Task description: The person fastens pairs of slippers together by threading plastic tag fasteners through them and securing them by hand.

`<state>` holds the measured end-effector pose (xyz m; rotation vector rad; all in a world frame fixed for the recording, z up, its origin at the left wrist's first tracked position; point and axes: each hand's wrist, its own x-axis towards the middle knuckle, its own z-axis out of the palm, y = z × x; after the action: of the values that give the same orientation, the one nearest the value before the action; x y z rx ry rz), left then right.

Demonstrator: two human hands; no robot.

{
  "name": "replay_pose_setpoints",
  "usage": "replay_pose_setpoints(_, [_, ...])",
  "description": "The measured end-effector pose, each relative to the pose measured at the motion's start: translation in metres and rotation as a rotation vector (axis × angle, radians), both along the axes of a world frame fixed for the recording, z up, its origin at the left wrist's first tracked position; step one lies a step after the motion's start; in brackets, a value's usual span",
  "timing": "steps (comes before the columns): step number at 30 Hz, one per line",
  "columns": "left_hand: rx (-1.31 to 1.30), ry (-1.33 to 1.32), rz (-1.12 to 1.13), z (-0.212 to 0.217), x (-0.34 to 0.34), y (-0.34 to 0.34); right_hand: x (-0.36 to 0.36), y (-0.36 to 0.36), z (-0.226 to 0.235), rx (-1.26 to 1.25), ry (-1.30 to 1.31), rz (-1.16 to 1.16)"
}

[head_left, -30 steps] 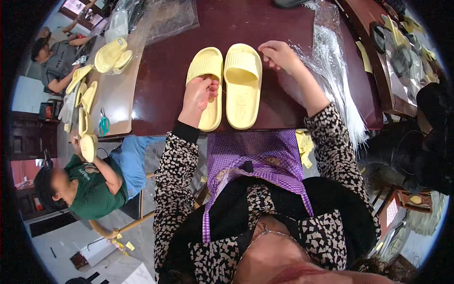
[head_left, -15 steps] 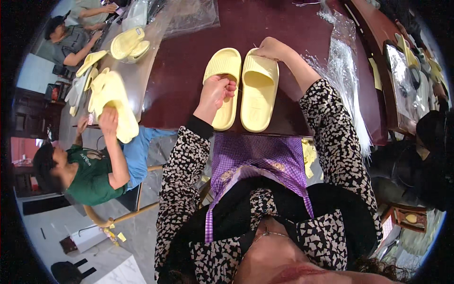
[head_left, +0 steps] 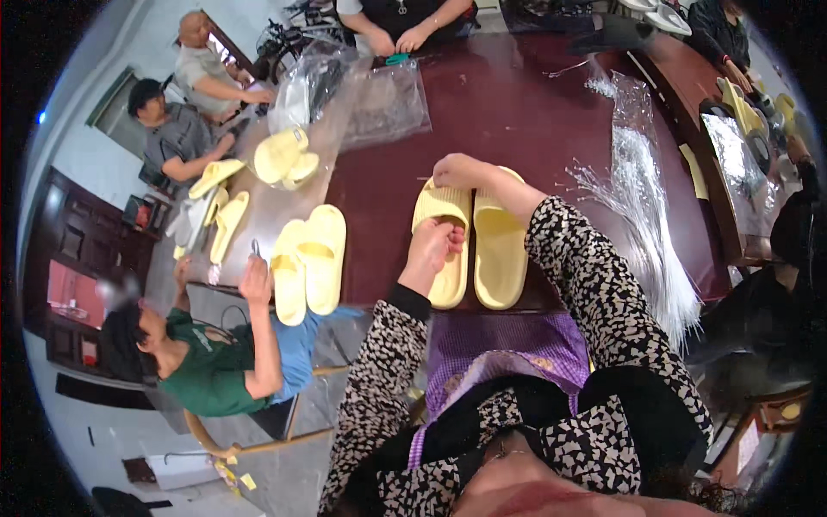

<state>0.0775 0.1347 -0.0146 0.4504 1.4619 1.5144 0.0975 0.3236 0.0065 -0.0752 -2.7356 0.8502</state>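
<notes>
A pair of pale yellow slide slippers lies side by side on the dark red table, toes pointing away from me. My left hand (head_left: 435, 250) is at the foot opening of the left slipper (head_left: 450, 280), fingers curled in against its strap. Whatever those fingers grip is hidden. My right hand (head_left: 461, 171) reaches across the right slipper (head_left: 500, 250) to the toe of the left one. Its fingers are pinched together, and a thin pale sliver sticks out beside them, too small to name. The right forearm covers part of the right slipper's strap.
Right of the slippers lies a bundle of thin white plastic strands (head_left: 642, 198) in a clear bag. Another yellow pair (head_left: 323, 258) sits at the left table edge by a co-worker in green (head_left: 215, 362). More slippers (head_left: 284, 158) and clear bags (head_left: 388, 99) lie beyond.
My right hand has shifted from the right slipper's toe to the left slipper's toe. The left hand stays at the left strap. The co-worker in green has let go of a yellow pair.
</notes>
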Motion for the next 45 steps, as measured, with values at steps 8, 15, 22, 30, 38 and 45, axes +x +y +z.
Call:
replay_pose_setpoints(8, [0.038,-0.057,0.058,0.001,-0.006,-0.005,-0.006,-0.001,0.008,0.059,-0.043,0.048])
replay_pose_setpoints(15, [0.070,-0.099,0.051,0.001,-0.003,-0.001,0.008,0.023,-0.001,0.007,0.038,-0.018])
replay_pose_setpoints(22, [-0.041,0.151,0.016,0.033,0.011,-0.030,0.044,0.002,0.019,-0.203,0.241,-0.333])
replay_pose_setpoints(30, [0.267,1.028,0.108,0.049,-0.014,0.021,0.073,-0.025,0.021,-0.289,0.524,-0.368])
replay_pose_setpoints(38, [0.127,0.571,-0.082,0.045,-0.014,0.078,0.073,-0.032,0.013,-0.546,0.632,-0.419])
replay_pose_setpoints(45, [0.111,0.603,-0.099,0.034,-0.013,0.079,0.077,-0.020,0.003,-0.741,0.558,-0.428])
